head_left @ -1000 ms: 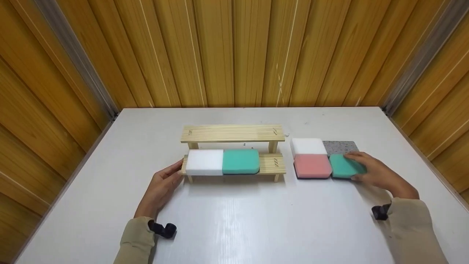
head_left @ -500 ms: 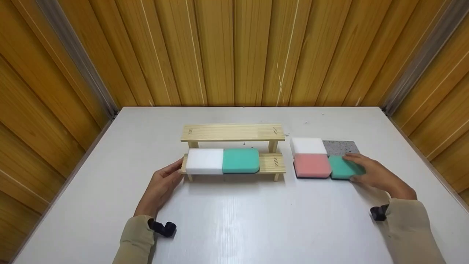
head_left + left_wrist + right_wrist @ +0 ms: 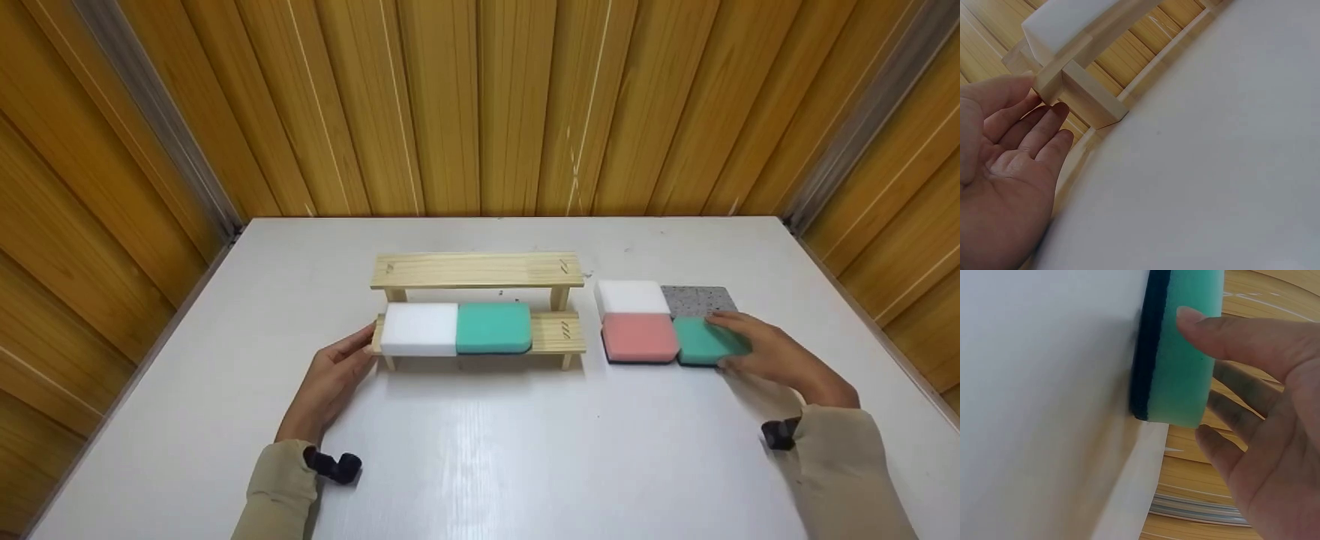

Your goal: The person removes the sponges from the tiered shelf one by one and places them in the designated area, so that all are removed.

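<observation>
My left hand (image 3: 334, 379) pinches the left end of the lower step of a two-step wooden stand (image 3: 477, 271); the left wrist view shows the thumb and fingers around the board end (image 3: 1053, 84), above a leg. On that lower step lie a white sponge (image 3: 420, 328) and a green sponge (image 3: 493, 327), side by side. At the right, my right hand (image 3: 784, 364) grips another green sponge (image 3: 705, 341) by its right part. Up close, this sponge (image 3: 1185, 377) has a dark scouring layer facing the white table, thumb on its near side, fingers on the other.
A pink sponge (image 3: 640, 335) with a dark base sits just left of the gripped sponge. Behind them lie a white sponge (image 3: 632, 297) and a flat grey speckled block (image 3: 697, 300). Wood-patterned panels (image 3: 510, 112) wall the table (image 3: 525, 450) at the back and sides.
</observation>
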The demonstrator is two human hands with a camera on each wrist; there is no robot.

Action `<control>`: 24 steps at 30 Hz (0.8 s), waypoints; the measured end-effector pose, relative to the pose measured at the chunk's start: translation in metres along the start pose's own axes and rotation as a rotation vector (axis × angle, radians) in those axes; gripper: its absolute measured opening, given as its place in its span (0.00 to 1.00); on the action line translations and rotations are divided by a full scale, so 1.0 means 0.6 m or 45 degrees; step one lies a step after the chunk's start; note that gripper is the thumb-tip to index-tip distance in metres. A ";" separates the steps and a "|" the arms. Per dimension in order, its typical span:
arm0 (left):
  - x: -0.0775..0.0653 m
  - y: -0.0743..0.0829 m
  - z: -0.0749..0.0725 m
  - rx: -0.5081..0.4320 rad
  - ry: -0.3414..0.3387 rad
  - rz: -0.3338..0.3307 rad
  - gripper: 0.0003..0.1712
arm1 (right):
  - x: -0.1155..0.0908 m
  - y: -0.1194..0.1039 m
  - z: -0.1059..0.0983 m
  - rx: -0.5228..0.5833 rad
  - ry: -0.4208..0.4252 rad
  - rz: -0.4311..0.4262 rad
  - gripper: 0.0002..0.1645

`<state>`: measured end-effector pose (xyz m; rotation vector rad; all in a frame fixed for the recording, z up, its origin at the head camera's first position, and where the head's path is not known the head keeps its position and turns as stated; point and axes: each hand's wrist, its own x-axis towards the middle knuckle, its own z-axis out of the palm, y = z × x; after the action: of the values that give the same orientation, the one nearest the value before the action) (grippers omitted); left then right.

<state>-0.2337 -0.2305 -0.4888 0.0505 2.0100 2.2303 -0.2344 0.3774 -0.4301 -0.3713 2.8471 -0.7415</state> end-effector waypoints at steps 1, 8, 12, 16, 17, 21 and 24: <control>0.000 0.000 0.000 0.000 0.005 0.000 0.34 | -0.001 -0.001 -0.001 0.004 0.001 0.002 0.41; 0.001 -0.001 0.001 -0.027 0.021 -0.005 0.32 | -0.006 -0.013 -0.012 0.007 0.016 -0.003 0.43; 0.001 -0.001 0.001 -0.104 0.003 0.001 0.32 | -0.009 -0.022 -0.017 0.012 0.069 -0.065 0.41; 0.001 -0.001 0.000 -0.104 -0.022 0.009 0.33 | -0.012 -0.031 -0.021 0.015 0.134 -0.130 0.38; 0.001 -0.001 0.000 -0.100 -0.024 0.010 0.33 | -0.012 -0.034 -0.022 0.017 0.145 -0.138 0.38; 0.002 -0.001 0.001 -0.078 -0.008 0.007 0.32 | -0.011 -0.047 -0.026 0.019 0.152 -0.127 0.39; 0.003 -0.001 0.001 -0.076 0.010 0.003 0.32 | -0.009 -0.059 -0.028 0.003 0.161 -0.119 0.40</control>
<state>-0.2352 -0.2294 -0.4893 0.0376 1.9468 2.2938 -0.2263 0.3568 -0.3973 -0.4763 2.9635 -0.8125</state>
